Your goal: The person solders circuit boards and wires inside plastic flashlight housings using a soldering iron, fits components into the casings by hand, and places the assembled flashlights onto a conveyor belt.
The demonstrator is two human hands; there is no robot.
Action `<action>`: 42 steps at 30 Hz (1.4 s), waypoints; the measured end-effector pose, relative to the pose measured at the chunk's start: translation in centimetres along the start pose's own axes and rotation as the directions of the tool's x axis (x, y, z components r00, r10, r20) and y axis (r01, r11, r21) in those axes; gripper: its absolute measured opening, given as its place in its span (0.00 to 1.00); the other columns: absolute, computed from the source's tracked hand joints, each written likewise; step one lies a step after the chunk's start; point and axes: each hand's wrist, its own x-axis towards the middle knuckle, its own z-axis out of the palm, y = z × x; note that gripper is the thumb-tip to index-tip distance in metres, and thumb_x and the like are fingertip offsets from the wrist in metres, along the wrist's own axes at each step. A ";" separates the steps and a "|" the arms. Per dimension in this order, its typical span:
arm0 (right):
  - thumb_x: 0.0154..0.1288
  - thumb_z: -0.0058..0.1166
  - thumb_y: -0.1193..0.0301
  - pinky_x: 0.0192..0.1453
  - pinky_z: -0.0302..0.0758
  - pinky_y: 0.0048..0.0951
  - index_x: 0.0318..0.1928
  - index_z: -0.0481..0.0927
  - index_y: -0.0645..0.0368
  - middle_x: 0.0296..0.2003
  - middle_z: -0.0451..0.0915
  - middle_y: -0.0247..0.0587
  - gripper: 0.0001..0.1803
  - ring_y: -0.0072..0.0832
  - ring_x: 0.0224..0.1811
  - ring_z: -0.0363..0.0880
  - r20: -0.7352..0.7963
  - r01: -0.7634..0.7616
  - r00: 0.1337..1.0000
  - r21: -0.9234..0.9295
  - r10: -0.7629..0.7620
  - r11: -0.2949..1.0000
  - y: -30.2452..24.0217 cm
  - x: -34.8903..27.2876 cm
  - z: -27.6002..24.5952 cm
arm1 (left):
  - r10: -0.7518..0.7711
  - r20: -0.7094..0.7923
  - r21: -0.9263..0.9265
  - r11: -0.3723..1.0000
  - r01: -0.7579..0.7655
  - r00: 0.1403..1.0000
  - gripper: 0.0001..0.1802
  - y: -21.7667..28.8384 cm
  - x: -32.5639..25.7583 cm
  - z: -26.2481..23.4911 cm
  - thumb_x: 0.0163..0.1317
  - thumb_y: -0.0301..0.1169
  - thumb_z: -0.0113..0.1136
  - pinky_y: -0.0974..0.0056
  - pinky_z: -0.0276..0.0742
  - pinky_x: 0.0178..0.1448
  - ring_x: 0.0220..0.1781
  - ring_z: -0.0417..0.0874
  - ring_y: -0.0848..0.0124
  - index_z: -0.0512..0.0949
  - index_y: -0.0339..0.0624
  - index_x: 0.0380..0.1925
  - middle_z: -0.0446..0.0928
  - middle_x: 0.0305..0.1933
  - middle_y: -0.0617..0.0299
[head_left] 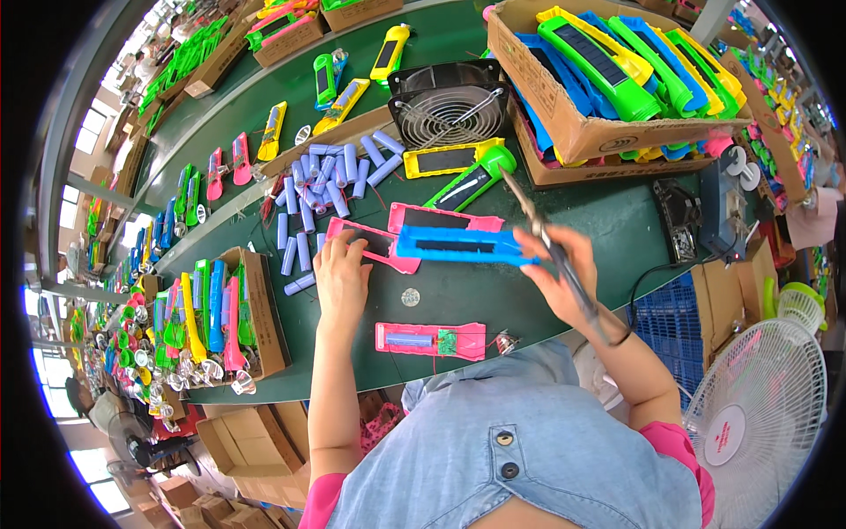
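Note:
My right hand (564, 273) is closed round a soldering iron (557, 254), whose tip points away from me. Its thumb and fingers also pinch the right end of a blue plastic casing (458, 245), blurred a little and tilted over the bench. On the left, the bent fingers of my left hand (342, 278) grip the left end of a pink casing (381, 243). Behind the blue one lies another pink casing (445, 218). Nearest me rests an open pink casing (476, 340) with a purple battery cell (409, 340) and a green circuit board (448, 342) inside.
Purple cells (330, 176) lie heaped behind my left hand. A black metal fan (448, 106) stands at the back, beside a carton (564, 115) of coloured casings. Yellow (419, 162) and green (471, 187) casings lie before the fan. Another carton (264, 309) holds flashlight parts at left.

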 end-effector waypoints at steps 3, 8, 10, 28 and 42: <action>0.53 0.54 0.83 0.47 0.75 0.30 0.51 0.63 0.61 0.43 0.77 0.47 0.24 0.36 0.45 0.78 0.262 0.075 0.965 -0.323 0.013 0.943 -1.4 -2.2 -2.7 | 0.009 -0.013 -0.199 0.980 -0.011 1.000 0.08 3.7 -1.0 -2.5 0.41 0.23 0.64 0.58 0.69 0.40 0.34 0.75 0.59 0.76 0.40 0.24 0.75 0.29 0.59; 0.51 0.53 0.82 0.43 0.76 0.33 0.52 0.63 0.58 0.42 0.78 0.50 0.26 0.42 0.41 0.79 0.334 0.185 0.941 -0.371 -0.056 0.910 1.0 -6.8 -4.3 | 0.421 0.178 -0.509 0.813 -0.283 0.889 0.12 9.2 -3.0 -2.6 0.42 0.27 0.64 0.63 0.68 0.41 0.36 0.73 0.66 0.77 0.43 0.30 0.73 0.34 0.64; 0.52 0.51 0.83 0.43 0.76 0.34 0.52 0.63 0.57 0.43 0.77 0.51 0.25 0.42 0.41 0.79 0.326 0.133 0.945 -0.416 0.011 0.900 1.0 -6.9 -3.8 | 0.447 0.193 -0.416 0.843 -0.340 0.873 0.11 9.6 -3.4 -0.8 0.42 0.26 0.64 0.63 0.67 0.41 0.38 0.73 0.66 0.77 0.42 0.30 0.73 0.35 0.62; 0.45 0.65 0.71 0.50 0.74 0.43 0.35 0.78 0.61 0.23 0.79 0.39 0.14 0.32 0.25 0.80 0.255 0.312 0.941 -0.411 -0.220 0.857 -2.4 -3.3 0.3 | 0.030 0.002 -0.222 0.975 -0.029 1.000 0.04 5.9 -3.5 -2.0 0.44 0.22 0.60 0.64 0.68 0.38 0.32 0.73 0.66 0.79 0.41 0.23 0.72 0.22 0.63; 0.58 0.54 0.77 0.30 0.77 0.20 0.39 0.74 0.68 0.32 0.78 0.43 0.10 0.22 0.28 0.79 -0.026 -0.627 0.731 0.369 0.682 0.686 -0.2 -4.4 5.1 | 0.027 0.510 -0.233 0.967 0.108 0.860 0.02 4.7 -2.3 -1.3 0.49 0.22 0.52 0.55 0.70 0.38 0.34 0.75 0.53 0.75 0.37 0.23 0.72 0.27 0.52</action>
